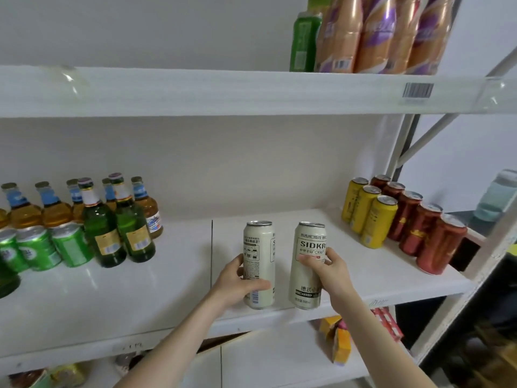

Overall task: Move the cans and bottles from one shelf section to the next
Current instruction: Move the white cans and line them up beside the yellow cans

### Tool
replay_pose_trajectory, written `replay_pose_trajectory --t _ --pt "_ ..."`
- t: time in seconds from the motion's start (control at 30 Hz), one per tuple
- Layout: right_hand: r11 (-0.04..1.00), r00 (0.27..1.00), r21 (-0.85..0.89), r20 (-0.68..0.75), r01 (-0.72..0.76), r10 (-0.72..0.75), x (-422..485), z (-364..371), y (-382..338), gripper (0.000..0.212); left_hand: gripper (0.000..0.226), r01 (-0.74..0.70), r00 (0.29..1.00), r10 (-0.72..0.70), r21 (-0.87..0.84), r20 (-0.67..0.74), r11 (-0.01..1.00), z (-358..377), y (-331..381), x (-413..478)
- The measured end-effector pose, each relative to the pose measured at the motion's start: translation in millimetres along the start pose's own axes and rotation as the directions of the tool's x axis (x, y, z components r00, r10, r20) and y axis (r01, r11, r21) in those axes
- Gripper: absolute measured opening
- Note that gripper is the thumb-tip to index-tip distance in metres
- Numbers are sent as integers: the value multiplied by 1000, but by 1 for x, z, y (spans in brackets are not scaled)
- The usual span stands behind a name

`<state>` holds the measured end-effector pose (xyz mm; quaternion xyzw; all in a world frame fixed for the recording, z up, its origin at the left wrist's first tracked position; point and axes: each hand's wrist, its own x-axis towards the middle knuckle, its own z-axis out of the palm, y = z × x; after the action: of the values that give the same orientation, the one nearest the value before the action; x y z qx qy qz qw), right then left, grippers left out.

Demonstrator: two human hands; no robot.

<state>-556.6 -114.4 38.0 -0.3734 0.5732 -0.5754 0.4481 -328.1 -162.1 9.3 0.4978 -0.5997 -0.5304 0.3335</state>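
Near the front edge of the middle shelf (140,298), just right of its seam (211,247), we find both hands full. The left hand (236,284) wraps the left cream can (258,247) low down, thumb across its front; the right hand (333,273) grips the right cream can (307,240) at mid-height — fingers (309,259) curled over the label. Both cans stand upright and close together, not touching.
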Motion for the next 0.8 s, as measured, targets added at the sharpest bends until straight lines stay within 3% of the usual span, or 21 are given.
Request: replay_pose_trajectory --t 0.47,0.8 --pt "1000 997 -13 80 5 -4 107 -154 -8 33 75 14 999 -19 -98 -50 995 160 26 79" --pt "1000 992 24 128 -12 8 176 -166 4 47 75 24 996 -27 -36 -90 999 176 19 136"
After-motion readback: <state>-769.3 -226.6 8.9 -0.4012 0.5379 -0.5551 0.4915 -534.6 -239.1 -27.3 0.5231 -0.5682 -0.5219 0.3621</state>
